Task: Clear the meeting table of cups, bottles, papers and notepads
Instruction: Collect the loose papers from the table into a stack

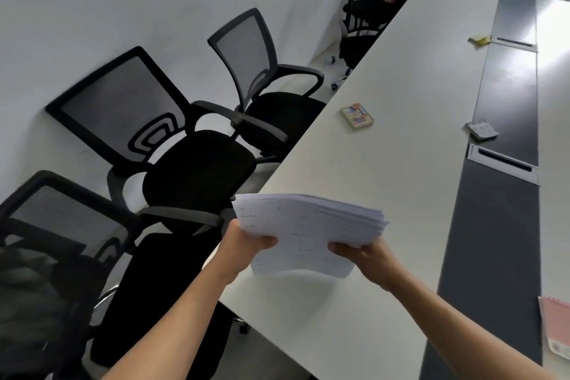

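Head view: spiral notebook, grey notepad, yellow note, pink sheets on counter; chairs alongside. Left grip, right grip pinching paper stack above near counter edge, thumbs on top.

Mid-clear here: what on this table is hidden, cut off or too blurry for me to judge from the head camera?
Head view, paper stack: writing too blurred to read; it hides the fingers of the left hand and right hand.
Head view, pink pad: cut off by the right edge.
Head view, yellow item and grey item: too small and blurred to identify.
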{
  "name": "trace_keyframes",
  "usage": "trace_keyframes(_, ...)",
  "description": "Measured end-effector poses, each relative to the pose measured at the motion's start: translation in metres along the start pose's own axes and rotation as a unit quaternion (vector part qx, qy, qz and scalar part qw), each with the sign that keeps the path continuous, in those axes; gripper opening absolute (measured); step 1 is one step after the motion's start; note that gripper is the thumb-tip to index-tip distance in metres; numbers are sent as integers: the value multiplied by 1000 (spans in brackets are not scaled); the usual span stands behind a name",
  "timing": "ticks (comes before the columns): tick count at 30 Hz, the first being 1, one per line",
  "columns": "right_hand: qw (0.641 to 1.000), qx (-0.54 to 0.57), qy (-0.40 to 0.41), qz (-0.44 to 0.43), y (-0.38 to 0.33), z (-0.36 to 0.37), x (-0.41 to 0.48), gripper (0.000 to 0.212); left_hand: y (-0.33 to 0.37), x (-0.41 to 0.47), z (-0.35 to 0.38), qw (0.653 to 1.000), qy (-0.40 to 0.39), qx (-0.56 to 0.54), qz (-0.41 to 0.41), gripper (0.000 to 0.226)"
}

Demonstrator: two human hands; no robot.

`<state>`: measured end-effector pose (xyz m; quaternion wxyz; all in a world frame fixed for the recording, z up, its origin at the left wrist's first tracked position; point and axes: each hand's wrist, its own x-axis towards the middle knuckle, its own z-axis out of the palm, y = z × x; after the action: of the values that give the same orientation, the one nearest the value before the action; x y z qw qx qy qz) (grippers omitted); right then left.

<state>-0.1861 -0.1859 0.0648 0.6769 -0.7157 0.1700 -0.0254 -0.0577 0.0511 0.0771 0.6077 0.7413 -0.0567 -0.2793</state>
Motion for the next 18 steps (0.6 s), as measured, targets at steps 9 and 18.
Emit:
trace_keyframes(9,1000,16,2,9,17,1,-5,33,-24,-7,9,1000,2,-3,-22,32)
trace_keyframes(18,999,37,20,4,26,3,-13,29,-29,-4,20,999,32,-23,-10,29)
